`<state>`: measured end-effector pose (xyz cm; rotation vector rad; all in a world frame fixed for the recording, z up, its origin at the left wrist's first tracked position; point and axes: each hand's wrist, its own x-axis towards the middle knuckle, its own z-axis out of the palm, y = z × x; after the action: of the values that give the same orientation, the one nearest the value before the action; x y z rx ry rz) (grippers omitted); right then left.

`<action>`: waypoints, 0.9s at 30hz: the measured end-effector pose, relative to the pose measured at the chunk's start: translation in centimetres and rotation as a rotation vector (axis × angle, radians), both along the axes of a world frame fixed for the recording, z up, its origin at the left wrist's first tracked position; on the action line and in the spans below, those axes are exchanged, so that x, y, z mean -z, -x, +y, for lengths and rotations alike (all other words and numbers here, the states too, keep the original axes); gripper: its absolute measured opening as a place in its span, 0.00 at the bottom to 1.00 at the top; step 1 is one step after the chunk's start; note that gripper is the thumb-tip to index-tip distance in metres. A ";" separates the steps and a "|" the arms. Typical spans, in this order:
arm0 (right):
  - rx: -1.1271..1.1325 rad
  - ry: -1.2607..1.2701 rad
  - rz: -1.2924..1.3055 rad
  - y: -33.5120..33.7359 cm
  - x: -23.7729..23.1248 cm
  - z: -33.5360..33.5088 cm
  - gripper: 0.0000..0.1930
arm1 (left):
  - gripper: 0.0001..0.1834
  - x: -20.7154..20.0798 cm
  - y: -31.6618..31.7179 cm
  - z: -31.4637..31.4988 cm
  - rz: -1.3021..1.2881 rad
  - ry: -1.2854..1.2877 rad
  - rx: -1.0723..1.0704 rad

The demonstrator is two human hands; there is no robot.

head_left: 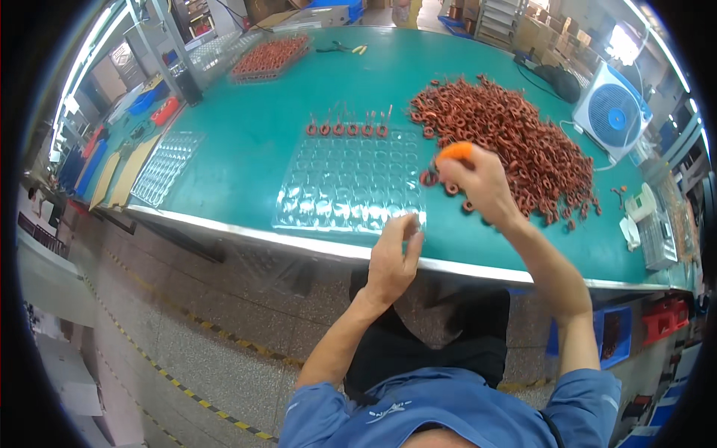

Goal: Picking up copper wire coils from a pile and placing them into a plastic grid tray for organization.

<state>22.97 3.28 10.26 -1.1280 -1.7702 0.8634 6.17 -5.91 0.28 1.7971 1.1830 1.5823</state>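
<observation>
On the green table lies a clear plastic tray (314, 179) with rows of round pockets. Several wire-wound ring coils (337, 129), reddish brown with upright wire ends, stand along its far row. My right hand (482, 179), with orange covering on its fingers, is closed at the left side of a large pile of similar coils (508, 134). A single ring coil (428, 178) shows at its fingertips. Beside the tray's near right corner is my left hand (393, 257); its thumb and fingers are curved and apart, with nothing visible between them.
At the far left, a filled coil tray (270, 57) sits near pliers (351, 48). Another clear tray (166, 168) lies at the left edge. A blue fan (614, 112) stands right of the pile, with a white-green container (641, 201) nearer. The table's front edge (328, 246) runs before me.
</observation>
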 end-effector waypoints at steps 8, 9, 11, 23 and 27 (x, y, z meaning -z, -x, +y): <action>0.079 -0.204 -0.264 3.3 3.7 18.0 0.09 | 0.12 4.4 -0.8 -3.3 0.017 -0.091 0.384; 0.060 -0.183 -0.351 3.2 4.0 18.7 0.10 | 0.11 5.0 -0.8 -4.0 0.042 -0.034 0.392; 0.060 -0.225 -0.479 5.2 5.4 19.2 0.10 | 0.10 6.3 0.0 -5.9 0.086 0.076 0.387; 0.048 -0.567 -0.374 -4.7 2.3 12.6 0.13 | 0.10 0.2 2.5 0.6 0.333 -0.284 0.018; 0.290 -0.659 -0.403 -15.2 0.0 9.6 0.11 | 0.10 0.1 2.7 3.5 0.402 -0.320 -0.096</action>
<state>38.16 12.87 10.28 -1.1039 -1.9297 -0.1453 3.46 -2.43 0.22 2.3838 1.2568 1.5794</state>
